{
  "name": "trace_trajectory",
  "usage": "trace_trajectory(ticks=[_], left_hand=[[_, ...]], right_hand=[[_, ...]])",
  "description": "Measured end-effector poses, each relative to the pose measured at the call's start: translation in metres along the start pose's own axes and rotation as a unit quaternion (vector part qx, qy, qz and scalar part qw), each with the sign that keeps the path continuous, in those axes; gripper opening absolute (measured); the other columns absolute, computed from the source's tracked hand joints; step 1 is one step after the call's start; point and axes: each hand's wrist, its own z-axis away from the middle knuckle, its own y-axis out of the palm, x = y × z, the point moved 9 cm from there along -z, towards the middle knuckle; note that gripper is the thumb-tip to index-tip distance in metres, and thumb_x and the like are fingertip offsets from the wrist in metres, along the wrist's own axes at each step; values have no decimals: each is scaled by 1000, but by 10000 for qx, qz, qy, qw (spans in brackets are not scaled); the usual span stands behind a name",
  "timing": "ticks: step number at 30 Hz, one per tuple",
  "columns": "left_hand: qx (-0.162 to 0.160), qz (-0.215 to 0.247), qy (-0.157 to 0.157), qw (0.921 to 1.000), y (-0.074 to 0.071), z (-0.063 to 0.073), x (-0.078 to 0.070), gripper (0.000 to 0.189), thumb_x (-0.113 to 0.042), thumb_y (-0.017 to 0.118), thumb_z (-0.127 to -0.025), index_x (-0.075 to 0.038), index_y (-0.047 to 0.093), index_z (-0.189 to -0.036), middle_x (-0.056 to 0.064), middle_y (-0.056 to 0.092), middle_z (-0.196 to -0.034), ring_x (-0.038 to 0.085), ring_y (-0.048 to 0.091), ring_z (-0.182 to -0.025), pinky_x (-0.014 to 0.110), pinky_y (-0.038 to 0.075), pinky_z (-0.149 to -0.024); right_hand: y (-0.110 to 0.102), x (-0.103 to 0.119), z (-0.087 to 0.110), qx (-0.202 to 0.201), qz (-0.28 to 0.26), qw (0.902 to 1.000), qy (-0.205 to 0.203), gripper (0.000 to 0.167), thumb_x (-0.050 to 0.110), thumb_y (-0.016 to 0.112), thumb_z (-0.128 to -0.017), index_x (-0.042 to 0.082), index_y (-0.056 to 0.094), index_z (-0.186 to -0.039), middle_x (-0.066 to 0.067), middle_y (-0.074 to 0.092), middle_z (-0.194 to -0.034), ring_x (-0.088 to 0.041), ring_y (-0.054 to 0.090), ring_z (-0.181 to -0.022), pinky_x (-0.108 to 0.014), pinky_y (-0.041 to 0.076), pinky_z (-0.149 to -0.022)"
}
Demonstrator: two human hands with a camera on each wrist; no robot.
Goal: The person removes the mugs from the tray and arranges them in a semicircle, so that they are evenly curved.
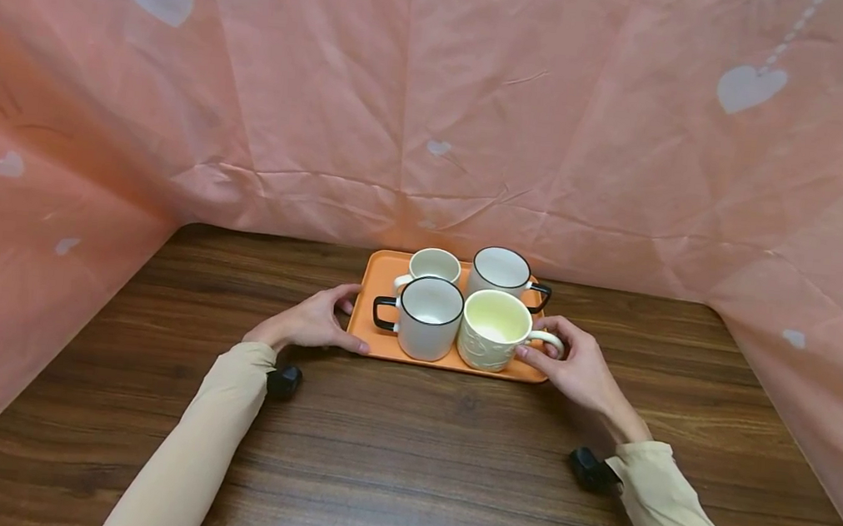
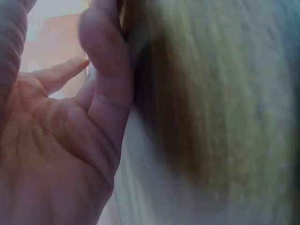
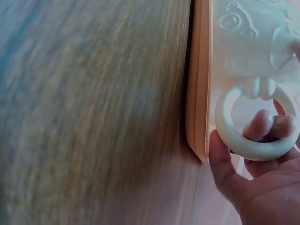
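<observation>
An orange tray on the wooden table carries several mugs. At its left end my left hand grips the edge, thumb along the front corner. My right hand is curled about the handle of a pale yellow embossed mug, thumb in front; fingertips show through the ring handle in the right wrist view. To its left stands a white mug with black rim and handle. Behind are a similar black-rimmed mug and a smaller off-white cup. The left wrist view is mostly palm and blurred wood.
Dark wooden table extends in front of the tray and to both sides. A pink cloth with white hearts hangs close behind the tray and along both sides. Black devices sit at the wrists below beige sleeves.
</observation>
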Motion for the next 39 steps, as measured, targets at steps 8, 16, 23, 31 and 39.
trace_trajectory(ticks=[8, 16, 23, 31, 39], left_hand=[[194, 545, 141, 9982, 1, -1, 5, 104, -30, 90, -78, -14, 29, -160, 15, 47, -134, 14, 64, -78, 28, 51, -77], [201, 575, 136, 9980, 4, -1, 5, 98, -28, 90, -78, -16, 35, -158, 15, 47, -131, 12, 62, -74, 28, 50, -76], [190, 476, 96, 9986, 3, -3, 5, 99, -31, 91, -77, -17, 35, -158, 15, 48, -132, 13, 62, -75, 29, 50, -75], [228, 469, 86, 9986, 3, -4, 5, 98, -30, 90, -78, -17, 34, -158, 16, 48, -131, 13, 60, -73, 28, 49, -72], [238, 458, -5, 9987, 4, -5, 7, 97, -30, 90, -78, -20, 35, -157, 13, 47, -132, 12, 58, -70, 27, 49, -68]], right_hand=[[0, -3, -2, 92, -151, 9998, -69, 33, 22, 82, -88, 6, 65, -111, 0, 50, -81, -8, 47, -72, -22, 39, -61], [1, -7, -3, 147, -568, 9982, -119, 31, 17, 81, -89, 3, 65, -112, 6, 55, -83, -6, 50, -72, -20, 42, -61], [2, -9, -4, 239, -854, 9961, -9, 32, 16, 81, -89, 1, 64, -112, 8, 61, -82, -4, 54, -71, -18, 45, -60], [-1, -10, -4, 135, -900, 9958, -25, 31, 15, 81, -88, 0, 66, -110, 13, 65, -82, -2, 57, -72, -18, 48, -61], [-2, -11, -2, 90, -1033, 9945, -157, 22, 7, 74, -93, -5, 65, -109, 17, 66, -79, 0, 58, -64, -20, 51, -52]])
